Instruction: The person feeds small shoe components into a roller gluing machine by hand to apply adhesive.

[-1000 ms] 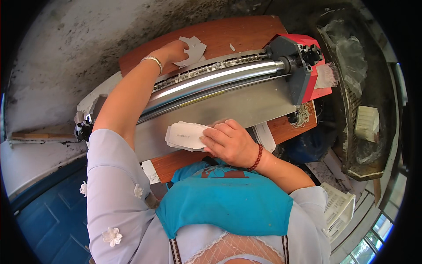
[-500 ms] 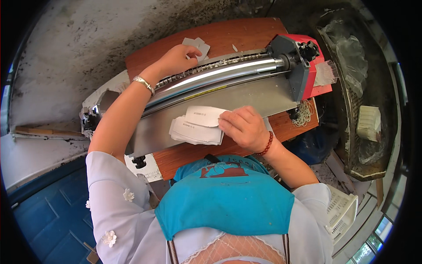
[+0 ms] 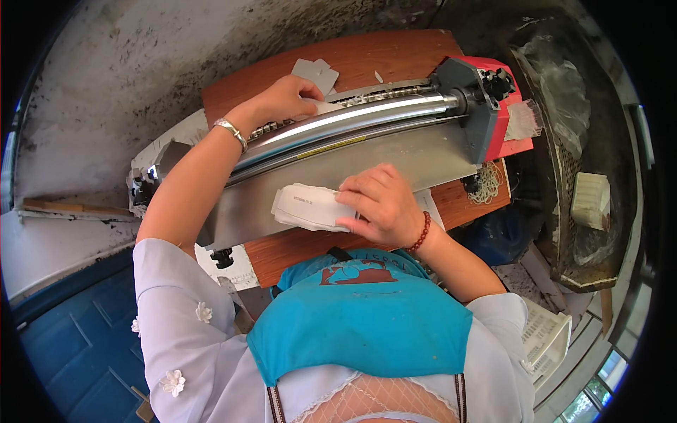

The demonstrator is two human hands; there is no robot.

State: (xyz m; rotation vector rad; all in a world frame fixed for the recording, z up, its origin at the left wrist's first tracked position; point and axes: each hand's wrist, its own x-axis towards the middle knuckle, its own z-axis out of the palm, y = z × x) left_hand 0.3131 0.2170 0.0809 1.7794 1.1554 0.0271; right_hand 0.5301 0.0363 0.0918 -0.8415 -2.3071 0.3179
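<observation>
Moved: left hand (image 3: 285,99) pulled back from the far scraps to the roller (image 3: 352,121) – fingers curled on white piece (image 3: 326,108).
Right hand (image 3: 381,204): flat, open, pinning stacked white pieces (image 3: 310,206) on the feed plate (image 3: 395,166) – nearer the roller now.
Worktop (image 3: 367,60): grey scraps (image 3: 315,72) left behind.

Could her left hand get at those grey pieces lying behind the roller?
Probably yes. The left hand already reaches over the roller machine, and the grey pieces lie on the wooden table just beyond its fingers, with nothing between.

Bright daylight is glaring off my machine's steel roller (image 3: 352,121); edges are bending, corners are vignetting black.
</observation>
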